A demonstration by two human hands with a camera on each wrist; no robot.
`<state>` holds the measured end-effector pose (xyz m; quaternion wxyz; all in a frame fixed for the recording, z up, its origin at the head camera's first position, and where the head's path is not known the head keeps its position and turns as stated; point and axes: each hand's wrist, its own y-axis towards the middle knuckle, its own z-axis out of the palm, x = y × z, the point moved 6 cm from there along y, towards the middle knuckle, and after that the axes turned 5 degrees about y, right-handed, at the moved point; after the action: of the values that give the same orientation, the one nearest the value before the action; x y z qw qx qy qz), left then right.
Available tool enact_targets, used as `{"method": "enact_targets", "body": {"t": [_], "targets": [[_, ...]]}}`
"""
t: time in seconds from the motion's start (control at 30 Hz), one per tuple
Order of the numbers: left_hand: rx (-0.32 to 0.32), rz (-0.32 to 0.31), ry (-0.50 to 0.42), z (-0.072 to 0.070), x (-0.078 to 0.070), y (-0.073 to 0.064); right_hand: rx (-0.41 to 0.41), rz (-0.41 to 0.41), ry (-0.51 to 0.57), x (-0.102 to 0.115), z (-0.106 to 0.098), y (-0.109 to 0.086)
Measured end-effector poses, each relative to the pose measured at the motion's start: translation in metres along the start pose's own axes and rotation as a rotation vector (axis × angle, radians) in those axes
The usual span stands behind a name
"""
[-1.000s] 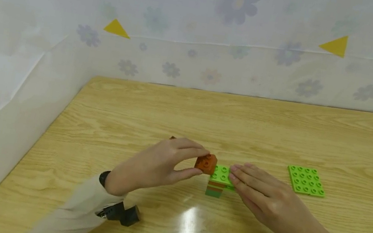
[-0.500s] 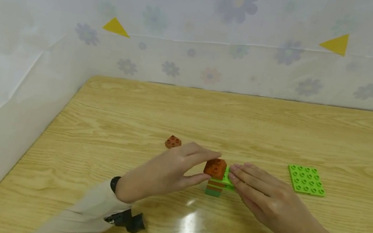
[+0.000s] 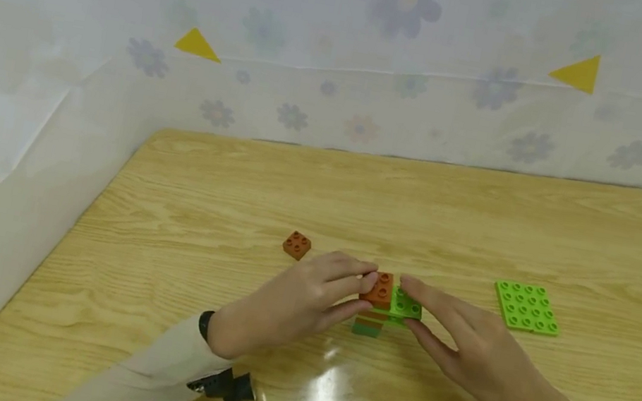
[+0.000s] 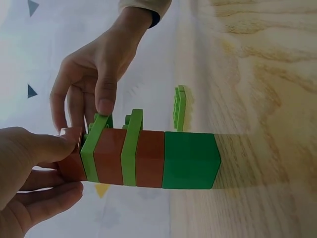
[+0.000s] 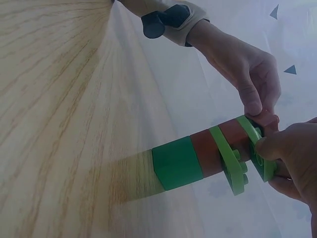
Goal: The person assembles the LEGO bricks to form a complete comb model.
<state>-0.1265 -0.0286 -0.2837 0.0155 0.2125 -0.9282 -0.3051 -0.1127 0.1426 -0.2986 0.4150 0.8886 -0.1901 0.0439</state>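
Note:
A tower of toy building bricks stands on the table: a dark green block (image 4: 190, 160) at the base, then brown bricks and light green plates in turn. Its top brown brick (image 3: 381, 290) is pinched between thumb and fingers of my left hand (image 3: 304, 298). That brick sits on the left end of the upper light green plate (image 3: 407, 305), whose right end juts out with bare studs. My right hand (image 3: 481, 351) pinches this jutting end, thumb on the near side and fingers on the far side. Below it, the lower light green plate (image 5: 230, 166) overhangs the same way.
A loose brown brick (image 3: 296, 245) lies to the left, behind my left hand. Flat on the table to the right is a square light green plate (image 3: 527, 309). Behind the wooden table (image 3: 410, 209) hangs a white flowered sheet (image 3: 296, 46).
My left hand has moved right and set the brown brick onto the tower's left end. The fingers of my right hand have spread from the plate's top to its sides. The loose brick came into sight.

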Motion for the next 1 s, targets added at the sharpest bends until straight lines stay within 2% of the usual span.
{"method": "enact_targets", "body": {"t": [0.13, 0.23, 0.37, 0.5, 0.87, 1.0], "targets": [[0.009, 0.039, 0.079, 0.0005, -0.0035, 0.0014, 0.005, 0.006, -0.008, 0.0001, -0.0009, 0.0012], [0.033, 0.042, 0.101, 0.0018, -0.0045, 0.0019, 0.017, -0.004, -0.008, 0.0013, -0.0012, 0.0021], [0.062, 0.027, 0.084, 0.0037, -0.0033, 0.0016, 0.05, -0.043, -0.008, 0.0048, 0.0013, 0.0044], [0.058, 0.037, 0.088, 0.0048, -0.0038, 0.0007, 0.071, -0.062, -0.022, 0.0077, 0.0039, 0.0052], [0.052, 0.034, 0.036, 0.0023, -0.0039, -0.0028, 0.129, -0.012, -0.041, 0.0076, 0.0047, 0.0058], [0.046, 0.049, 0.007, -0.0006, -0.0039, -0.0031, 0.125, -0.004, -0.031, 0.0073, 0.0038, 0.0073]]}}
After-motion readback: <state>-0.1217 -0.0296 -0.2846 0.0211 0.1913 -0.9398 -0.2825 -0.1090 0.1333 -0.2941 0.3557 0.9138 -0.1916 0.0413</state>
